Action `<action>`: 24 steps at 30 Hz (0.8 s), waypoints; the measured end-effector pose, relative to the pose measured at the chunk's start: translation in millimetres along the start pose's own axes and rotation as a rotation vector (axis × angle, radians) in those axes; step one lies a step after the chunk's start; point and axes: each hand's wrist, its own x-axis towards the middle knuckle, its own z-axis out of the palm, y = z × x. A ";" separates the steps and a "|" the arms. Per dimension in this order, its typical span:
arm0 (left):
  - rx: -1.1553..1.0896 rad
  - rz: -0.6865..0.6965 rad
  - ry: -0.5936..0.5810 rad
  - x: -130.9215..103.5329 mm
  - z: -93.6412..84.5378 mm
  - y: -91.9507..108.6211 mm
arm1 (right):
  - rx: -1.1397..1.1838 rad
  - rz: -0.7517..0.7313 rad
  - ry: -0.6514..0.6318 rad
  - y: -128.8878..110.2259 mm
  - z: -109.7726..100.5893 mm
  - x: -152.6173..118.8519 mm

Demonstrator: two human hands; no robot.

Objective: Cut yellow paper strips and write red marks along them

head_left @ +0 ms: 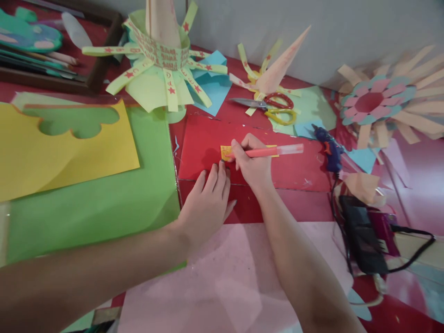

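Note:
My right hand (252,163) is closed round a pinkish-red pen (263,151) with a clear cap on its back end. The pen's tip end is over a narrow yellow paper strip (225,152), which carries small markings and runs partly under the hand. Beneath the strip lies a red sheet (201,148). My left hand (211,196) rests flat with fingers stretched out, its fingertips close to the strip's lower edge. Whether those fingertips touch the strip, I cannot tell.
Scissors (270,107) lie behind the red sheet, beside paper crafts with cones (163,27). A glue gun (329,148) and a black power strip (362,231) with cords are at the right. Green sheets (93,212) and a yellow cut-out sheet (69,162) cover the left, near a dark-framed tray (99,69).

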 end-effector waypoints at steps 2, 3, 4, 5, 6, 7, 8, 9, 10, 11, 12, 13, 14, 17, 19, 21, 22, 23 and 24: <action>0.011 -0.001 0.003 0.5 0.0 0.1 | -0.005 -0.004 -0.007 -0.5 0.1 0.5; 0.013 0.000 0.003 0.7 -0.2 0.1 | -0.017 -0.006 -0.004 -1.0 0.1 0.7; 0.013 0.000 0.002 0.8 -0.5 0.0 | -0.030 -0.005 0.002 -1.5 0.0 1.0; 0.013 0.002 0.001 0.9 -0.9 0.0 | -0.037 -0.001 0.009 -2.0 0.0 1.1; 0.012 0.002 -0.002 0.9 -1.3 -0.1 | -0.035 0.007 0.017 -2.2 -0.1 1.2; 0.009 0.001 -0.006 0.9 -1.6 -0.2 | -0.023 0.016 0.021 -2.2 0.0 1.3; 0.006 -0.001 -0.011 0.7 -1.9 -0.2 | -0.010 0.022 0.019 -2.0 0.1 1.3; 0.002 -0.002 -0.015 0.5 -2.1 -0.2 | 0.001 0.026 0.011 -1.5 0.2 1.3; -0.001 -0.004 -0.019 0.3 -2.2 -0.1 | 0.004 0.026 0.001 -1.0 0.4 1.2; -0.004 -0.005 -0.021 0.0 -2.3 0.0 | 0.001 0.025 -0.005 -0.4 0.6 1.2; -0.006 -0.006 -0.024 -0.3 -2.3 0.1 | -0.006 0.021 -0.003 0.1 0.8 1.1; -0.007 -0.005 -0.025 -0.5 -2.3 0.2 | -0.012 0.018 0.003 0.4 0.9 1.0; -0.008 -0.005 -0.025 -0.6 -2.4 0.3 | -0.011 0.019 0.013 0.5 0.9 0.9; -0.005 -0.003 -0.022 -0.5 -2.7 0.2 | -0.005 0.014 0.004 -0.4 0.6 0.3; -0.001 -0.001 -0.017 -0.3 -2.9 -0.2 | -0.022 0.001 -0.010 -1.2 0.4 -0.2; 0.003 0.000 -0.018 -0.3 -2.8 -0.7 | -0.028 0.004 0.022 -1.6 0.2 -0.4; 0.003 -0.001 -0.018 -0.4 -2.5 -0.8 | -0.017 0.018 0.050 -1.5 0.2 -0.3; 0.001 -0.003 -0.020 -0.5 -2.1 -0.9 | 0.003 0.033 0.076 -1.3 0.2 -0.1; -0.001 -0.003 -0.019 -0.6 -1.6 -0.9 | 0.020 0.044 0.093 -1.0 0.1 0.2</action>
